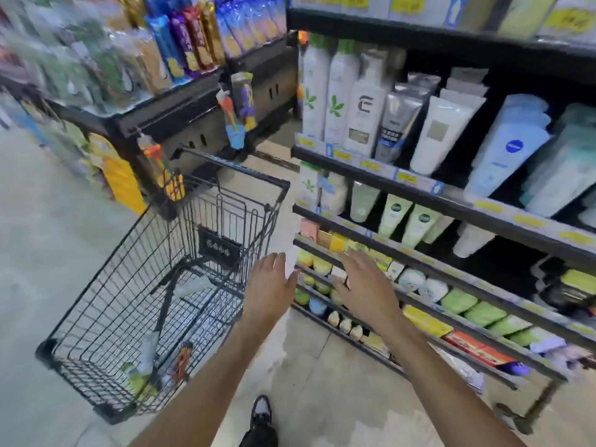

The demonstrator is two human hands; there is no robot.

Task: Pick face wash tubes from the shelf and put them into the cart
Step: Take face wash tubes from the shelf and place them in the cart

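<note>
Both hands empty, fingers straight and spread: left hand (269, 285) held palm-down beside the cart's right rim, right hand (364, 285) stretched toward the lower shelf edges, gripping nothing.

Below them, one dark shoe (260, 411) on a pale, mottled concrete floor (322, 382).

Black wire cart (106, 253) to the left, angled away; a few items lying on its mesh bottom (too blurred to identify, one looks like a pale tube (149, 350)). Dark plate (219, 246) on the inner grille, writing unreadable.

Shelf unit (451, 201) to the right, black boards with yellow price tags, print blurred. Low rows: soap bars and small boxes in yellow, green, orange. Mid row: pale green face wash tubes (408, 221) standing cap-down. Upper row: tall white bottles with a green leaf mark (337, 101), a white bottle bearing a large "E"-like logo (364, 108), a grey tube (395, 124), a white tube (440, 133), light blue tubes with a round dark-blue badge (511, 146) (lettering not legible).

Farther back left, a second black gondola (180, 108) stacked with bright snack packets, toys hanging from its end.
</note>
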